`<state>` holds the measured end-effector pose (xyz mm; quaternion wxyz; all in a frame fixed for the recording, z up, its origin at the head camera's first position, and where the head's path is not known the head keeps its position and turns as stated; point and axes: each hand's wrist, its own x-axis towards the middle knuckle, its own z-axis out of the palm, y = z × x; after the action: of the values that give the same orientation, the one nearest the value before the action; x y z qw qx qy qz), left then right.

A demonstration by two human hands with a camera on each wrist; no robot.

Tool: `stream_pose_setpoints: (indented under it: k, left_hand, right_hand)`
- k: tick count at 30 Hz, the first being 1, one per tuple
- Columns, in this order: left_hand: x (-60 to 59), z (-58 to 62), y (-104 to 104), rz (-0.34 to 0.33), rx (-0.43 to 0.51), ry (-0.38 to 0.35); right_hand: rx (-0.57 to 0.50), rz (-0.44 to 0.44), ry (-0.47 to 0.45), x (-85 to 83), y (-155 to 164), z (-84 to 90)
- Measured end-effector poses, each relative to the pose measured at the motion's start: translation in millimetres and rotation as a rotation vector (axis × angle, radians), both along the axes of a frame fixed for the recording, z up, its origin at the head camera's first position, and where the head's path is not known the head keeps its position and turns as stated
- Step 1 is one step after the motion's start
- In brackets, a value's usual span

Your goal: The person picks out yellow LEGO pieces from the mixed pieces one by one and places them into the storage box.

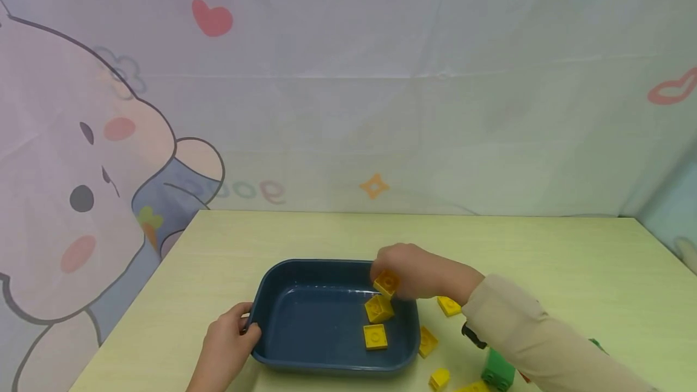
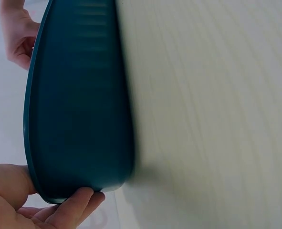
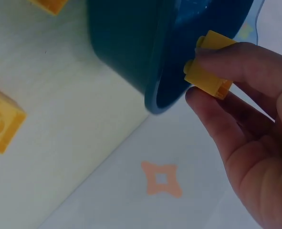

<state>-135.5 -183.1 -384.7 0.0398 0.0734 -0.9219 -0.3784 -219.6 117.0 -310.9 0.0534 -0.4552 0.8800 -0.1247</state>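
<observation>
Yellow brick (image 1: 386, 284) sits pinched in the right hand (image 1: 414, 272) over the blue tray's (image 1: 305, 271) far right corner. Two bricks (image 1: 376, 322) lie inside. The left hand (image 1: 229, 337) grips the tray's left rim on the surface (image 1: 544, 259).

Dark blue rectangular plastic tray (image 1: 283, 295) smooth with glossy wet-looking floor, small yellow studded plastic bricks (image 1: 376, 336) smooth semi-gloss, pale yellow-green wood-grain laminate tabletop (image 1: 544, 259) matt, printed cartoon cloth backdrop (image 1: 348, 89) matt and creased, beige knit fabric sleeve (image 1: 523, 331).
</observation>
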Motion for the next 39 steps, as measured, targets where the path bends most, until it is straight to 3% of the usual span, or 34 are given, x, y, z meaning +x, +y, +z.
stream_pose_setpoints:
  k: [12, 21, 39]
  left_hand:
    - [0.1, 0.4, 0.3, 0.0, 0.001, 0.002]
    - [-0.4, -1.1, 0.1, 0.003, -0.003, 0.0]
    - [-1.1, -1.5, -0.4, 0.003, -0.02, 0.008]
  right_hand:
    - [0.112, 0.051, -0.07, 14.1, -13.0, -16.7]
    - [0.274, -0.005, -0.15, 20.3, -20.3, -21.2]
    - [0.215, -0.006, -0.122, 21.8, -19.4, -28.1]
